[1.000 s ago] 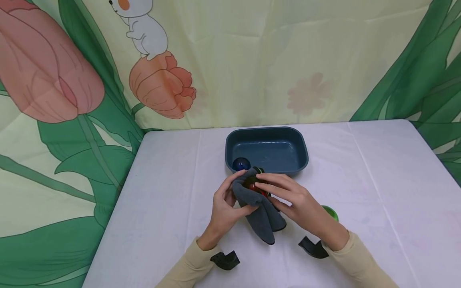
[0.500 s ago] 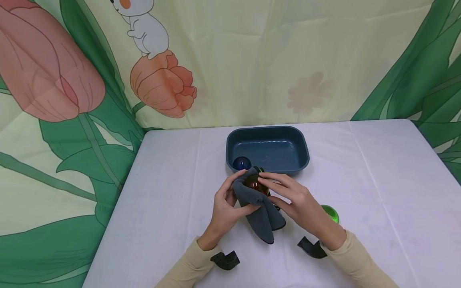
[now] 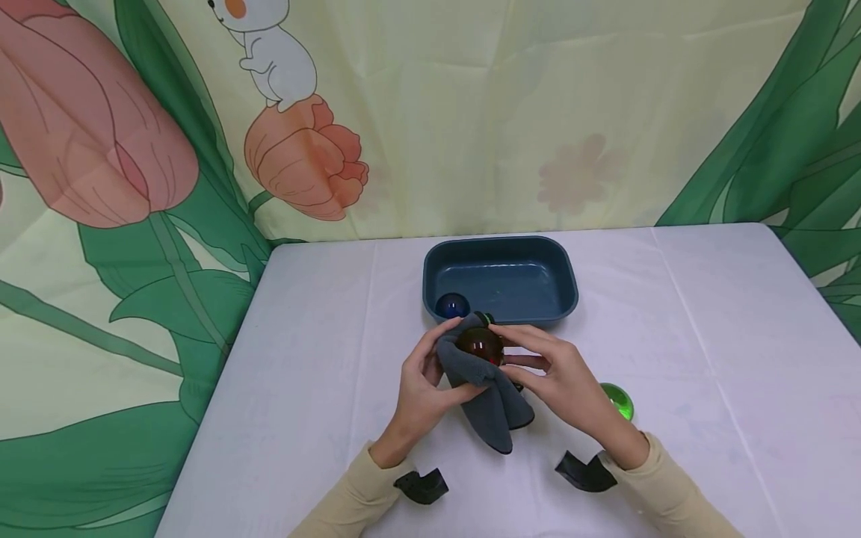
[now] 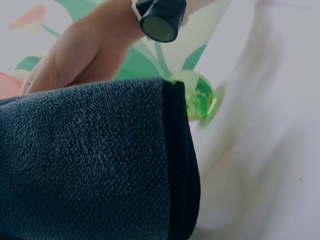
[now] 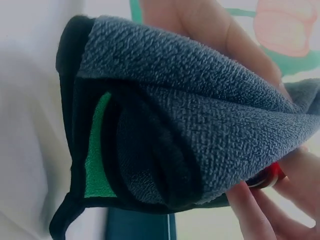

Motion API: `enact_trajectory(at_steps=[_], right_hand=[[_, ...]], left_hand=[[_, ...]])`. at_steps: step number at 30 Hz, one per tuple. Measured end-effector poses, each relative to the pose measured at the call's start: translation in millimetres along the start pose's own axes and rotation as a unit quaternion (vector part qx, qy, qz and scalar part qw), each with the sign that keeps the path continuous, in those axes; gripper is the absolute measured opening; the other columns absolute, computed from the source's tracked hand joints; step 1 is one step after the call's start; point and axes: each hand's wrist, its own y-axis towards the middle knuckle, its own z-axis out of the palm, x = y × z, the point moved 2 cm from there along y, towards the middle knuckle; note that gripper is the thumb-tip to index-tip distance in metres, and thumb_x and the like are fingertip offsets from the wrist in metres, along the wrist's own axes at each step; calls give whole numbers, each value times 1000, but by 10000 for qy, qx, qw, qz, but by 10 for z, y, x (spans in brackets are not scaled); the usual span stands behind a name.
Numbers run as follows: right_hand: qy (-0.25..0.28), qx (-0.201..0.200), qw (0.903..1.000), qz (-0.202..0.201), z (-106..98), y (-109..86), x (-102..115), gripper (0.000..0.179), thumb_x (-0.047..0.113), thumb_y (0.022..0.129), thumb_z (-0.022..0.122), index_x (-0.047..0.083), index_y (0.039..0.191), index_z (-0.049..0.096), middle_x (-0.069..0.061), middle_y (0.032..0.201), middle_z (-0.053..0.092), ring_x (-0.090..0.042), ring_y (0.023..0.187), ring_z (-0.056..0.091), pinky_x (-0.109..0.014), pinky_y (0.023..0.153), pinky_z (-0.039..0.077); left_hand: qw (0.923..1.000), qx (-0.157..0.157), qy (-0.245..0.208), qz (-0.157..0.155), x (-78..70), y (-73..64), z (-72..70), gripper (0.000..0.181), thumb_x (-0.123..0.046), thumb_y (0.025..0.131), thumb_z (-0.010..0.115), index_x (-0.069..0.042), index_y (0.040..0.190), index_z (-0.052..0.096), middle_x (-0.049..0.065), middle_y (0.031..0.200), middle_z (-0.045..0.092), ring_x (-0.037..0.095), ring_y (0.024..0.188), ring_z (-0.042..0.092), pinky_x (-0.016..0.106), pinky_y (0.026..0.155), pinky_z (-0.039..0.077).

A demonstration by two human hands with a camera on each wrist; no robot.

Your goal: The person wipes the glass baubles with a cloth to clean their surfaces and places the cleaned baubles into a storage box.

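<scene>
In the head view my left hand (image 3: 420, 388) grips a grey-blue towel (image 3: 480, 381) with a dark edge, its thumb pressing the near fold. A dark red glassy ball (image 3: 480, 345) is nestled in the towel. My right hand (image 3: 561, 373) pinches the ball's right side between fingers and thumb. The right wrist view shows the folded towel (image 5: 210, 125), a green patch within its folds, and a red bit of the ball (image 5: 272, 175) beside the fingers. Towel fills much of the left wrist view, covering the left hand there.
A dark blue rectangular basin (image 3: 538, 288) stands behind the hands, with a blue glassy ball (image 3: 452, 305) in its near left corner. A green glassy ball (image 3: 619, 401) lies on the white-covered table (image 3: 303, 359), partly behind the right wrist. A printed curtain (image 3: 457, 112) hangs behind the table.
The right fingers have shifted off the ball's top to its right side, so more of the ball shows. The left hand and towel stay almost in place.
</scene>
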Motion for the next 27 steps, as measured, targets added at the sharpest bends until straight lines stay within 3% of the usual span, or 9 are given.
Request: enact_trajectory(at_steps=[3,6,11,14,20,27], right_hand=[[-119,13,9998,-175,-4,2,8,60,-7,82,74,6,138,58,-11,135,59,-17,115,64,-26,90,57],[-338,-16,9976,-605,-18,5,30,65,-8,80,76,8,139,57,-8,138,57,-14,119,61,-24,93,55],[-1006,-77,9851,-1394,-33,1,71,74,-13,71,81,10,138,59,-8,139,57,-17,125,57,-15,99,48],[-1246,-104,9785,-1641,-25,-10,70,74,-15,68,82,10,135,62,-9,136,59,-18,124,58,-11,100,45],[-1351,-156,9765,-1673,-17,-29,42,72,-13,69,83,9,134,62,-10,135,59,-19,123,59,-12,98,46],[-1309,-229,9772,-1656,-15,-28,40,74,-15,68,82,7,135,61,-11,135,59,-22,120,61,-12,97,48]], left_hand=[[9999,-16,30,123,-6,7,-8,73,-10,82,82,-3,144,45,22,140,53,25,125,58,36,107,45],[9997,-1,38,250,-8,12,-13,72,-9,82,81,0,144,45,24,139,53,23,125,59,35,107,46],[9996,35,-31,282,-1,3,-8,71,-9,84,80,2,144,44,26,139,52,21,124,59,35,106,47],[9997,31,-149,188,1,-4,-2,71,-9,84,79,1,144,44,26,140,51,21,125,58,34,107,47],[9998,25,-193,-3,-8,-8,7,72,-15,84,81,-3,145,45,23,141,50,21,126,57,34,108,46],[10000,66,-39,29,-24,-4,5,72,-17,84,81,-4,145,44,21,141,51,22,126,58,35,108,45]])
